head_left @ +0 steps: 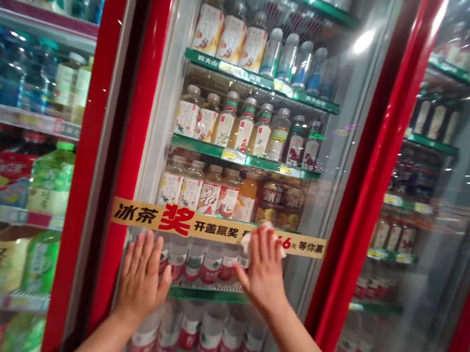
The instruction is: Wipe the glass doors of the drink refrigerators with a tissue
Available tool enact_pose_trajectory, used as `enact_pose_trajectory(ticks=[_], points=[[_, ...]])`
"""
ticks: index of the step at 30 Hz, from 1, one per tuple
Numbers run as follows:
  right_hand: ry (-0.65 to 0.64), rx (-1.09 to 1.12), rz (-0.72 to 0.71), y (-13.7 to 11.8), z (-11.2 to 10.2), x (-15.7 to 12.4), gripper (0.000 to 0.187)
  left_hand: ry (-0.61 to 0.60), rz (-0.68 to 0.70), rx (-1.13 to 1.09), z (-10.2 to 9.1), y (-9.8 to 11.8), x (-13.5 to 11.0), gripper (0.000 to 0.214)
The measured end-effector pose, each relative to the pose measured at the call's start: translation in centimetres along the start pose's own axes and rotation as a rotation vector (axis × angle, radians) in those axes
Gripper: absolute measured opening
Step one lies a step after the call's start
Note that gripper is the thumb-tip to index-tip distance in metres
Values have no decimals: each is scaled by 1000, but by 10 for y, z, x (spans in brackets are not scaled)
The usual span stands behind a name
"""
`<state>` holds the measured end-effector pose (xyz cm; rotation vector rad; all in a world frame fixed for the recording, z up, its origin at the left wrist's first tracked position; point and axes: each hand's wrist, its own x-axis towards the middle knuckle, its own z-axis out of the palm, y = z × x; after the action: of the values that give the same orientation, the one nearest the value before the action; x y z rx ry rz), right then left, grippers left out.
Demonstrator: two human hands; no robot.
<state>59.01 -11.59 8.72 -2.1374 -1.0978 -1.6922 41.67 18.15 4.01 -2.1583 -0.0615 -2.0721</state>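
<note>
My left hand (139,277) lies flat on the glass door (232,193) of a red-framed drinks cooler, just below a yellow strip (217,228) with black and red lettering. Its fingers point up and nothing is in it. Farther right, my right hand (263,270) presses a crumpled white cloth or tissue (247,240) against the strip. That hand covers most of the cloth and part of the lettering. Behind the glass, bottles with red and white labels (212,264) stand near both hands.
Shelves of tea bottles (219,121) and other drinks rise behind the door. At the left is another cooler section with bottles and packs (2,261). A second glass-door cooler (408,233) stands at the right, beyond a red frame post (383,181). Lights reflect on the glass.
</note>
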Motion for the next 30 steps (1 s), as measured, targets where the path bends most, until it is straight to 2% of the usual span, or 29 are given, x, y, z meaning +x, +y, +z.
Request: enact_pose_trajectory(ticks=[2, 3, 4, 6, 8, 9, 10, 12, 13, 14, 15, 16, 19, 20, 21, 22, 24, 25, 26, 27, 28, 29, 30], points=[[-60, 48, -265, -6, 2, -35, 89, -4, 0, 12, -1, 1, 1, 85], [-41, 48, -268, -1, 2, -49, 89, -8, 0, 17, -1, 2, 2, 84], [-2, 33, -165, 7, 2, -59, 88, -9, 1, 22, -1, 3, 2, 84], [100, -9, 183, 17, 5, -65, 86, -3, -2, 27, -1, 5, 3, 83], [172, -38, 486, 2, 15, -63, 86, 6, -11, 30, -1, 6, 3, 83], [174, -40, 509, -16, 20, -63, 88, 4, -8, 34, -1, 5, 3, 83], [154, -32, 430, -40, 26, -66, 91, -5, 7, 39, -2, 5, 3, 82], [84, -3, 88, -87, 34, -79, 92, -41, 58, 48, -3, 4, 3, 78], [57, 13, -75, -103, 36, -88, 90, -57, 83, 53, -4, 3, 3, 76], [40, 23, -193, -109, 36, -97, 87, -68, 101, 57, -4, 2, 3, 75], [40, 23, -214, -106, 34, -107, 85, -73, 107, 62, -4, 2, 4, 74], [60, 14, -127, -95, 32, -115, 85, -72, 105, 65, -4, 2, 4, 74], [171, -9, 389, -44, 25, -127, 84, -63, 106, 72, -2, 3, 3, 76], [199, -8, 525, -36, 25, -128, 83, -59, 106, 72, -1, 3, 3, 76], [210, 0, 604, -38, 26, -127, 83, -57, 104, 73, -1, 3, 2, 77], [199, 9, 620, -52, 30, -127, 84, -56, 103, 73, 0, 3, 2, 77], [129, 52, 524, -102, 40, -133, 90, -61, 105, 68, 0, 3, 1, 77], [87, 90, 401, -132, 45, -139, 90, -66, 108, 66, 0, 3, 1, 78], [34, 154, 190, -158, 49, -147, 87, -69, 112, 65, 0, 2, 1, 78], [0, 183, 37, -177, 53, -157, 85, -70, 117, 66, 0, 2, 1, 79], [-21, 194, -62, -185, 55, -167, 83, -70, 119, 68, -1, 1, 1, 79], [-25, 182, -79, -183, 57, -177, 82, -72, 119, 71, -1, 1, 1, 80], [-15, 151, -3, -171, 57, -185, 83, -74, 116, 74, -1, 1, 1, 80]])
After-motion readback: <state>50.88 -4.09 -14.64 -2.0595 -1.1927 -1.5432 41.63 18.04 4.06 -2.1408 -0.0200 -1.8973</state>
